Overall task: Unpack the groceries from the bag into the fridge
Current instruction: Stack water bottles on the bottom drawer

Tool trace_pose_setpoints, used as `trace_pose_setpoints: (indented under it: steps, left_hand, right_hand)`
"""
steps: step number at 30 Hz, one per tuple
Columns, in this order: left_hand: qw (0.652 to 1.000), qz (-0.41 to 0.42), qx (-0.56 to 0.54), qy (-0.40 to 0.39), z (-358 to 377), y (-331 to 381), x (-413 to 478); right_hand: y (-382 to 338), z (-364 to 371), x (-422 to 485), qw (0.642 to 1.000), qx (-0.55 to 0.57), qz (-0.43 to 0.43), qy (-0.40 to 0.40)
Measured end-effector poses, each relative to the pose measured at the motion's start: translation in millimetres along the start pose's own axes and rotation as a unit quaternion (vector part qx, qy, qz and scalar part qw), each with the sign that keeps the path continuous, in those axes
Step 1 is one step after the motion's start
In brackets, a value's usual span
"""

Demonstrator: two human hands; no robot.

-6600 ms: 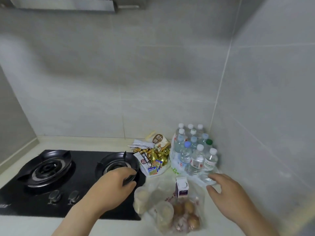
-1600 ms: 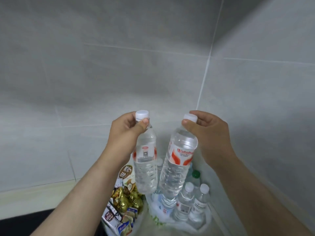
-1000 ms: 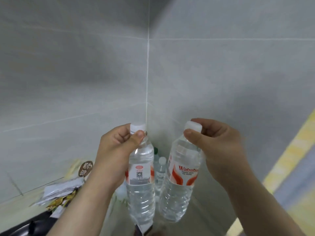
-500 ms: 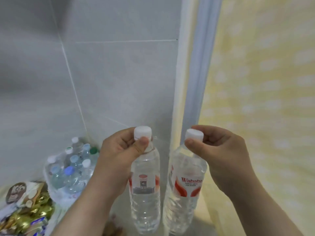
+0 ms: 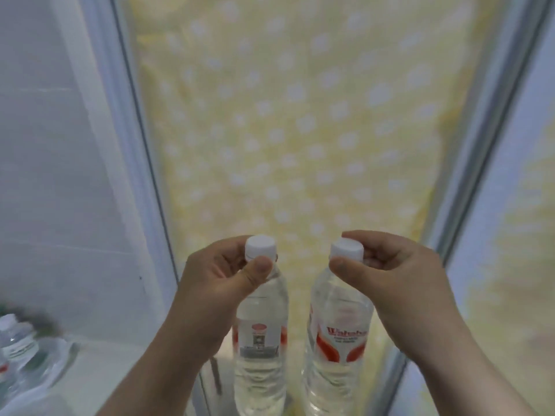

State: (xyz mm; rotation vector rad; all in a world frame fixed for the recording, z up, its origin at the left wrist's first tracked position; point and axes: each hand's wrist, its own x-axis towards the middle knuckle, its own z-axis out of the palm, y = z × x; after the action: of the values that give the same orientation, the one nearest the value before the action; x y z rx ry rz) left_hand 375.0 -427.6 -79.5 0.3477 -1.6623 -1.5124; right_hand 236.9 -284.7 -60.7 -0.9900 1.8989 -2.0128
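Head view: left hand (image 5: 219, 283) pinches the first bottle (image 5: 261, 340) at its neck, just under the white cap, with the thumb in front and the fingers curled behind. Right hand (image 5: 399, 280) pinches the second bottle (image 5: 339, 334), red-labelled, at its white cap in the same way. Both hang upright, side by side but apart, before a yellow dotted panel (image 5: 300, 115). Lower left, blurred spare bottles (image 5: 18, 343) stand on the surface beside the tiled wall (image 5: 45, 175).

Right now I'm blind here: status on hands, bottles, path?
Left hand grips left bottle at cap. Right hand grips right bottle at cap. Dotted yellow panel ahead.
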Motion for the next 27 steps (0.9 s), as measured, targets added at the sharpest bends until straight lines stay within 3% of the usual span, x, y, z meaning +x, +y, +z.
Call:
trace_pose_setpoints:
  steps: [11, 18, 27]
  left_hand:
    - [0.967, 0.024, -0.032, -0.253, 166.5, -11.5, -4.4]
    - [0.926, 0.041, -0.053, -0.372, 268.8, -24.8, -0.2]
    - [0.842, 0.027, -0.111, -0.527, 379.9, -54.9, 17.2]
  right_hand:
    - [-11.8, -155.4, -56.2, 0.982, -0.054, -0.012, 0.183]
    - [-12.4, -230.9, -85.2, 0.933, -0.122, 0.026, 0.338]
    - [-10.9, -295.4, -95.9, 0.855, -0.192, 0.05, 0.478]
